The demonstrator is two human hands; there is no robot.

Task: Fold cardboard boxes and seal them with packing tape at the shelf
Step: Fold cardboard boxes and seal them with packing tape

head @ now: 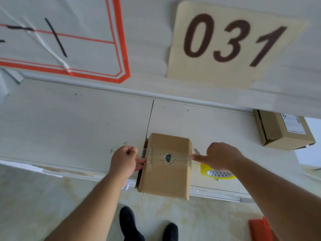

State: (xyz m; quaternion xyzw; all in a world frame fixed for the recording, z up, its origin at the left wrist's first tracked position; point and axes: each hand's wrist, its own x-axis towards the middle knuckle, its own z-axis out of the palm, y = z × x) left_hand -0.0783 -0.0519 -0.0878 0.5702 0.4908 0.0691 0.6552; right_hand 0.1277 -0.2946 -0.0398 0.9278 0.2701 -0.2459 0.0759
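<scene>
Centrally, left hand (124, 160) fingers pinching tape strip (173, 158) at cardboard box (166, 178) side; right hand (220, 158) gripping tape roll (217, 173), box lying on shelf (69, 127).

Big "031" sign (232, 44) up on the wall, next to a red-bordered sheet (60, 35). Black shoes (128, 221) on pale floor tiles (43, 197), red comb-like thing (258, 229) bottom right.

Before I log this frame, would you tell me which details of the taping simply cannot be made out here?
- Tape roll, head view: mostly hidden by the right hand.
- Right hand's grip: under its knuckles, unreadable.
- Box contents: only a dark patch shows through the hole.
- Second box's label: too small.
- Red object: cut off by the frame's bottom edge.
</scene>
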